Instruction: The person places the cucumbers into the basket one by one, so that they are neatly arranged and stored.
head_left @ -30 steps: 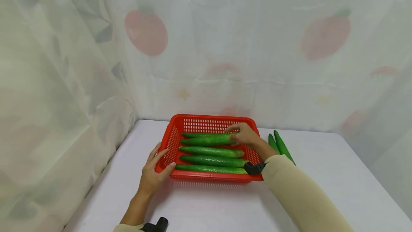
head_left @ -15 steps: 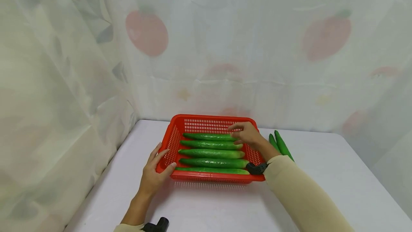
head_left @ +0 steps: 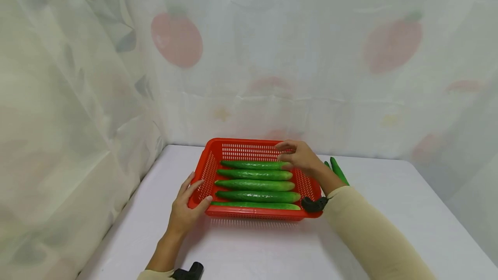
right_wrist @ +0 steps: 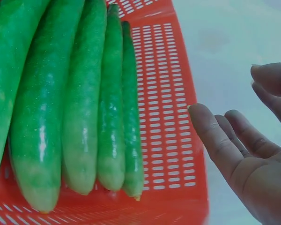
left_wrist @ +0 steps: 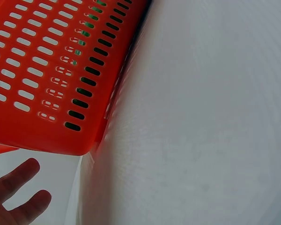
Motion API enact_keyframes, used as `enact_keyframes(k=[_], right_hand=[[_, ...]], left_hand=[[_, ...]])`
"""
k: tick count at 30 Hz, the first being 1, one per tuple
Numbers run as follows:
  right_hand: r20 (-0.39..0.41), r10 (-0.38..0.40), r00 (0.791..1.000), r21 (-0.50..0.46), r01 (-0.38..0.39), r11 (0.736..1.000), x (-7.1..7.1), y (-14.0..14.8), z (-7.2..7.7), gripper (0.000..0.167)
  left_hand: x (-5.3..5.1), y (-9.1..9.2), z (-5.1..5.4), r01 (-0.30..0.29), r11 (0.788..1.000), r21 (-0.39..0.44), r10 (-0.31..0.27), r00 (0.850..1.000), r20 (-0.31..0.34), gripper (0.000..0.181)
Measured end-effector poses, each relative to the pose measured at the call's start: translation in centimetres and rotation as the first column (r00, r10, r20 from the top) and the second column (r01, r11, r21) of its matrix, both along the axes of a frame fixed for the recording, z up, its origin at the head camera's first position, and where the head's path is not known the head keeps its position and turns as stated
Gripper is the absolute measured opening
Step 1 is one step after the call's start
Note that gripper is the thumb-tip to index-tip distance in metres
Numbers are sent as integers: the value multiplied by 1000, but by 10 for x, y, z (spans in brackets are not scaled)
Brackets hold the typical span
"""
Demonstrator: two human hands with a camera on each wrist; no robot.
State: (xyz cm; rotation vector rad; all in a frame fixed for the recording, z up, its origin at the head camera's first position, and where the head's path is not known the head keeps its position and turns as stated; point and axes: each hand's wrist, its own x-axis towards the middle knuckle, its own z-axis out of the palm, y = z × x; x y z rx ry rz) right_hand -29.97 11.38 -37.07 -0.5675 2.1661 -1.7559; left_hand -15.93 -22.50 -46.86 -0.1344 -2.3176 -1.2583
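Note:
A red plastic basket [head_left: 254,212] with slotted walls holds several green cucumbers [head_left: 254,185] lying side by side, left to right. My right hand [head_left: 301,158] is over the basket's back right corner, close to the right end of the farthest cucumber [head_left: 250,165]. In the right wrist view, that hand [right_wrist: 246,145] has its fingers spread with nothing between them. At the basket's left side, my left hand [head_left: 186,211] has its fingers and thumb spread by the rim. Two fingers of the left hand [left_wrist: 18,197] show beside the slotted wall [left_wrist: 42,70] in the left wrist view.
More cucumbers [head_left: 338,170] lie on the white table [head_left: 393,211] to the right of the basket, partly behind the right forearm. A pale curtain [head_left: 280,55] with fruit prints hangs behind the table and along its left side.
My right hand has let go of a cucumber, which now lies in the basket, and has risen slightly back and to the right. My left hand has stayed put.

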Motion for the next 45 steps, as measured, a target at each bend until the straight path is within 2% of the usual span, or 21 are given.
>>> enact_keyframes(k=[12, 20, 30, 36, 42, 45], right_hand=[[-96, 31, 995, -33, -34, 999, 14, 14, 21, 43], [-138, -18, 990, -74, 7, 997, 33, 31, 33, 45], [-153, -88, 984, -128, 69, 989, 59, 63, 43, 45], [-248, -157, 956, -99, 136, 986, 77, 84, 49, 41], [-347, -213, 914, -88, 194, 977, 91, 103, 47, 38], [-391, -249, 886, -86, 234, 968, 97, 110, 43, 37]], left_hand=[[-2, -3, -1, -2, 1000, -7, 2, 1000, -2, 51], [-2, -1, -2, 3, 1000, 0, -3, 1000, -2, 52], [-1, 0, 2, 11, 1000, 13, -11, 1000, 3, 52], [-1, 0, 3, 7, 1000, 11, -7, 1000, 7, 52], [-1, 0, 2, 0, 1000, -2, 0, 1000, 2, 51], [-1, 0, 2, 0, 1000, 0, 0, 1000, 0, 51]])
